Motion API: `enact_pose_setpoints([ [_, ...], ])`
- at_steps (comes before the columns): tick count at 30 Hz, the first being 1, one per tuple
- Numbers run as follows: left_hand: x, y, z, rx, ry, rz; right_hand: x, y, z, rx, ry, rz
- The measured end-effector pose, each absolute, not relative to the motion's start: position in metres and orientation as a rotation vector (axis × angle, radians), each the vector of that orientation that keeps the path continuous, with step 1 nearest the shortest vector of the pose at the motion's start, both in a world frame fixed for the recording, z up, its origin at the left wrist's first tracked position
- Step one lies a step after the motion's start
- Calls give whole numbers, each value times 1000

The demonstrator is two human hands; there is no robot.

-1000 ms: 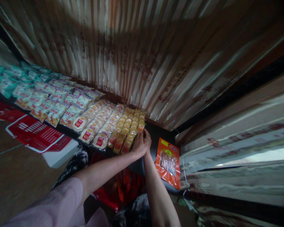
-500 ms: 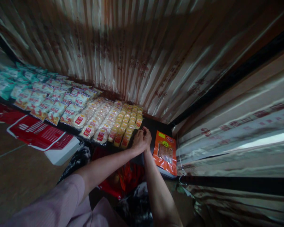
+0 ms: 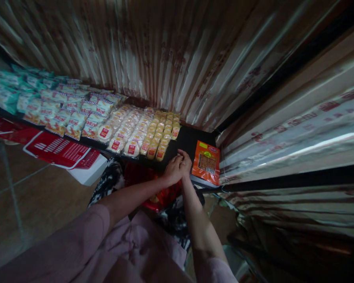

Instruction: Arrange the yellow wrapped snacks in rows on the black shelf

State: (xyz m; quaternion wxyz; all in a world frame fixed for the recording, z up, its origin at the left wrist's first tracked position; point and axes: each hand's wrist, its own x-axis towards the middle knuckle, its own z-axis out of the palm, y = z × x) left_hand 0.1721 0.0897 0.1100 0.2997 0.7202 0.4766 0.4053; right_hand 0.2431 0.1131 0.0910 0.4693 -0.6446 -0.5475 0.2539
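My left hand (image 3: pixel 173 171) and my right hand (image 3: pixel 185 163) are clasped together at the front edge of the black shelf (image 3: pixel 191 137). Their fingers are closed against each other, and no object shows in them. Left of my hands lie rows of small yellow-wrapped snack packs (image 3: pixel 157 135), then rows of clear packs with round pale crackers (image 3: pixel 129 133). To the right, an orange food pouch (image 3: pixel 205 162) with a clear window lies flat on a pale item at the shelf's end.
Farther left on the shelf are striped-edge snack bags (image 3: pixel 90 114) and teal bags (image 3: pixel 7 98). Red baskets (image 3: pixel 57 147) and a white box (image 3: pixel 88 173) sit below. A red bag (image 3: pixel 162 196) is near my knees. Pleated curtains (image 3: pixel 153 59) hang behind and at right (image 3: pixel 306 122).
My view has shifted, so the shelf and its packs sit higher and more of my lap shows. My hands stay clasped, now slightly farther below the yellow packs.
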Motion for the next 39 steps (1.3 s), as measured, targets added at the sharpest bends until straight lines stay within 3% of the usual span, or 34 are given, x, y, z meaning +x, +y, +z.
enact_pose_setpoints([
  [15, 90, -9, 89, 2173, 1112, 987, 200, 10, 76, -1491, -1543, 464],
  [26, 43, -20, 47, 2068, 1439, 281, 156, -18, 17, -1824, -1785, 1064],
  [31, 25, -4, 38, 2158, 1532, 139, 138, -4, 10, -1991, -1885, 1107],
  [39, -8, 9, 2, 1754, 1734, -316, 107, -3, -2, -2018, -2045, 1225],
])
